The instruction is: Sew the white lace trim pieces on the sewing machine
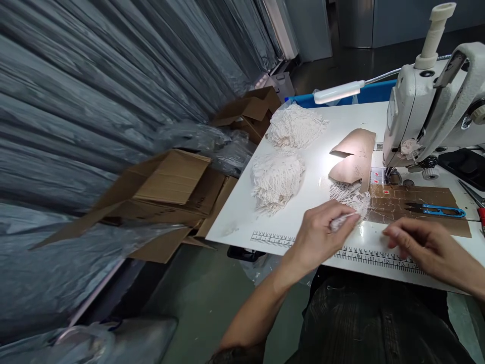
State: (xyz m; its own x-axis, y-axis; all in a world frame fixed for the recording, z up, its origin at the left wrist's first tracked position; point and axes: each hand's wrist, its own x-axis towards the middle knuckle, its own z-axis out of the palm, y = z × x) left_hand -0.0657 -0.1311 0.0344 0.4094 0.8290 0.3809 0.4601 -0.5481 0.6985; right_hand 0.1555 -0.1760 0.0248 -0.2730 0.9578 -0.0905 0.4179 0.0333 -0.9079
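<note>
A pleated grey curtain [113, 76] hangs at left. Beside it: a large cardboard box [172, 177], open; crumpled clear plastic [233, 154]; a smaller box [257, 108] behind.

I can see one piece of white lace [359, 202] on the pale tabletop [227, 215], its near end gathered up in a small crumpled fold between the thumb and fingers of the person's left hand [320, 230]. The rest spreads away from the grip, creased rather than flat. Towards its far left the openwork shows clearly, small dark gaps breaking up the thread; towards the right it looks paler and denser. Its far edge meets a brown card [358, 149], and I can't tell whether it continues underneath.
</note>
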